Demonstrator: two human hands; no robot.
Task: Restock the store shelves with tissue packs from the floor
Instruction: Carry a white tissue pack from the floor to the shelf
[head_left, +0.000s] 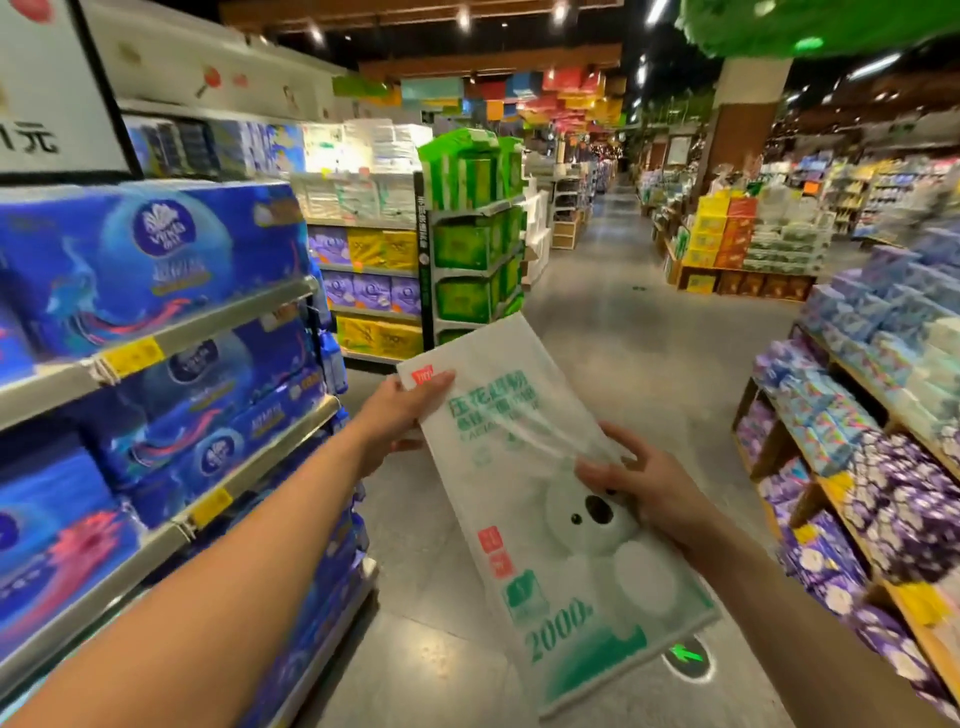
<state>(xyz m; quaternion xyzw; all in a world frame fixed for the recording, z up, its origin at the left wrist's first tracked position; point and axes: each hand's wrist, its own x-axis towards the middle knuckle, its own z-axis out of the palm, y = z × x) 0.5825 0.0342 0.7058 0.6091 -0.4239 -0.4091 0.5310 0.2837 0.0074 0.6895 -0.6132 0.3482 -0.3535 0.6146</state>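
Observation:
A large white tissue pack (550, 561) with green print, a koala picture and "2000" hangs in front of me over the aisle floor. My left hand (400, 415) grips its upper left corner, thumb on the printed face. My right hand (639, 483) holds its right edge at a clear plastic handle. The pack is tilted, its far end toward the green end-cap.
Metal shelves (208, 322) at left carry blue tissue packs with yellow price tags. Wooden racks (841, 457) at right hold purple and pale blue packs. A green-stocked end-cap (472, 249) stands ahead. The grey aisle floor (623, 338) runs forward between them, with a green arrow mark (688, 657) on it.

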